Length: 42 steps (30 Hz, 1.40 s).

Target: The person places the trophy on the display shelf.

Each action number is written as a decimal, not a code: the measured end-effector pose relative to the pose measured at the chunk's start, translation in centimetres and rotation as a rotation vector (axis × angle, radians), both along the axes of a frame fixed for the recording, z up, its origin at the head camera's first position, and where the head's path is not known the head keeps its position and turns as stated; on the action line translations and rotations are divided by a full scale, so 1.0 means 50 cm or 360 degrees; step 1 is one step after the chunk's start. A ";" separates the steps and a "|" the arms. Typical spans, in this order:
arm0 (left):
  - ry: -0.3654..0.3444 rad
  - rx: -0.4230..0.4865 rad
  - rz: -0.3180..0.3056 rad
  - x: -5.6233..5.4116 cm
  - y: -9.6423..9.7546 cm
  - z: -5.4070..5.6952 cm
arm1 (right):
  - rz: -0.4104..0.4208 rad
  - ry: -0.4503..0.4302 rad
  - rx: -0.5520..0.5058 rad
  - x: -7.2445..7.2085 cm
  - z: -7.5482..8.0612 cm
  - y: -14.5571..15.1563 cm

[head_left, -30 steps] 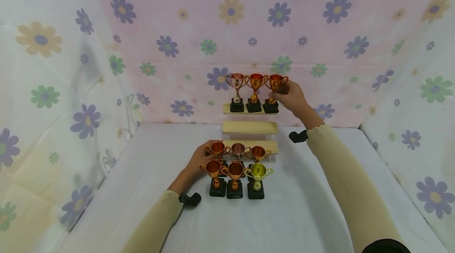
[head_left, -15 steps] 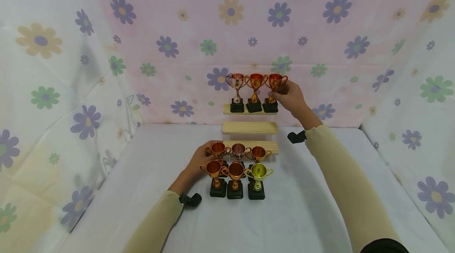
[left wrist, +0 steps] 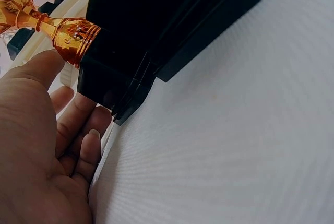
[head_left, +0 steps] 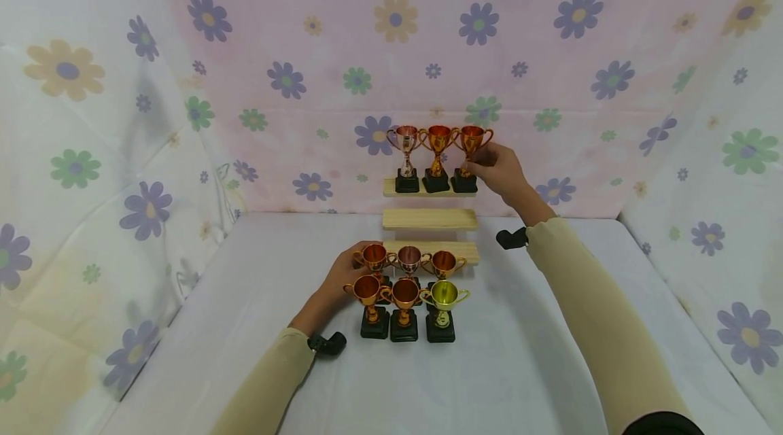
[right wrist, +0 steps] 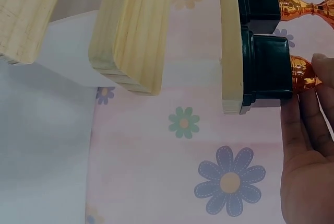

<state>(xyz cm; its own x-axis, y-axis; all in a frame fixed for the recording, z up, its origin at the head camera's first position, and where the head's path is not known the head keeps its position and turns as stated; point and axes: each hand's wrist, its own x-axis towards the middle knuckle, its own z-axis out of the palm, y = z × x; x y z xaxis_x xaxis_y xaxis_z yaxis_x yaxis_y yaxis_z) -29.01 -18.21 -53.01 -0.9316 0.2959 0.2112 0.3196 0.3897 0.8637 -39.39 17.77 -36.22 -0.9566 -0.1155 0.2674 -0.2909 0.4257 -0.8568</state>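
Note:
On the top wooden shelf (head_left: 430, 194) stand three small trophies with black bases: a pale silvery one (head_left: 407, 149), an orange-gold one (head_left: 438, 149) and, at the right end, another orange-gold trophy (head_left: 471, 143). My right hand (head_left: 501, 173) pinches this last one at its stem, just above the base (right wrist: 269, 70). Lower down, two rows of three trophies stand in front of the shelves. My left hand (head_left: 342, 275) is at the back-left trophy (head_left: 374, 256); in the left wrist view its thumb (left wrist: 44, 67) lies against the stem and its fingers curl beside the base.
Two lower wooden shelves, the middle shelf (head_left: 430, 219) and the bottom shelf (head_left: 459, 250), hold no trophies. The front row has two orange trophies and a yellow-gold trophy (head_left: 444, 296). A white cloth (head_left: 520, 353) covers the table; a flowered backdrop (head_left: 330, 47) rises behind.
Almost nothing differs. The right hand shifts very slightly at the right-end trophy, and the left hand stays where it was.

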 end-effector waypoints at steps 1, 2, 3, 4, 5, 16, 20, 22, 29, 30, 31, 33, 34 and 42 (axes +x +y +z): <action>0.0001 -0.0012 0.0009 0.000 0.000 0.000 | 0.0000 0.0003 0.0016 0.000 -0.001 -0.001; 0.0005 -0.0022 0.0014 0.000 -0.001 0.000 | 0.0000 0.0007 0.0025 -0.001 -0.001 -0.002; 0.0010 -0.0030 0.0015 0.000 -0.001 0.000 | 0.0001 0.0009 0.0032 -0.002 -0.002 -0.003; 0.0010 -0.0024 0.0014 0.000 -0.001 0.000 | 0.0001 0.0010 0.0037 -0.002 -0.002 -0.004; 0.0013 -0.0018 0.0010 -0.001 -0.001 0.000 | 0.0001 0.0013 0.0040 -0.002 -0.002 -0.005; 0.0006 -0.0002 0.0005 -0.001 0.000 0.001 | 0.0007 0.0023 0.0042 -0.001 -0.001 -0.008; -0.0007 0.0010 0.0002 0.000 0.001 0.001 | -0.0001 0.0023 0.0045 -0.005 -0.004 -0.009; -0.0017 0.0017 -0.0001 -0.001 0.001 0.002 | 0.0000 0.0021 0.0043 -0.006 -0.005 -0.008; -0.0019 0.0003 0.0008 -0.002 0.005 0.004 | 0.0019 0.0043 0.0008 0.000 -0.007 -0.003; -0.0014 -0.0003 0.0010 -0.002 0.005 0.005 | 0.0025 0.0050 0.0003 0.002 -0.007 -0.002; -0.0008 -0.0011 0.0011 -0.002 0.005 0.005 | 0.0032 0.0055 -0.0011 0.003 -0.007 0.000; -0.0009 -0.0016 0.0017 -0.001 0.004 0.006 | 0.0042 0.0080 -0.0025 0.006 -0.008 0.002; -0.0009 -0.0021 0.0020 0.000 0.004 0.006 | 0.0050 0.0093 -0.0035 0.007 -0.008 0.003; -0.0015 -0.0048 0.0030 0.003 0.003 0.005 | 0.0054 0.0166 -0.0121 0.027 -0.011 0.013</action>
<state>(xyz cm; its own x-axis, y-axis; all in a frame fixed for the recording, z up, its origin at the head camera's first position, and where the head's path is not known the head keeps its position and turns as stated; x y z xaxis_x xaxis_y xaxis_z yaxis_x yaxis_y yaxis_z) -28.89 -18.05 -52.77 -0.9389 0.2845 0.1939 0.3042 0.4215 0.8543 -38.06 18.43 -36.76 -0.9190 -0.1230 0.3745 -0.3933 0.3493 -0.8505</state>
